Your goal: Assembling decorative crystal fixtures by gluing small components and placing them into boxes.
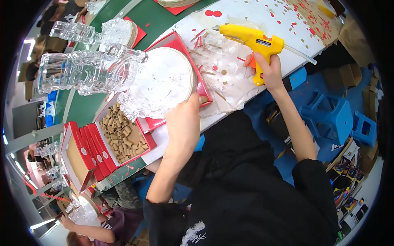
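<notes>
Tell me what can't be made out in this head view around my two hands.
- Left hand fingertips: hidden behind the hand's own back, so its contact with the round disc is unclear.
- Glue gun trigger: covered by the right hand.
- Red tray under the disc: mostly hidden by it.
- Glass bottle details: bent by the fisheye.
- Box of cardboard tubes: too small to count.

Yellow glue gun [255,43], white round disc [166,80]
</notes>
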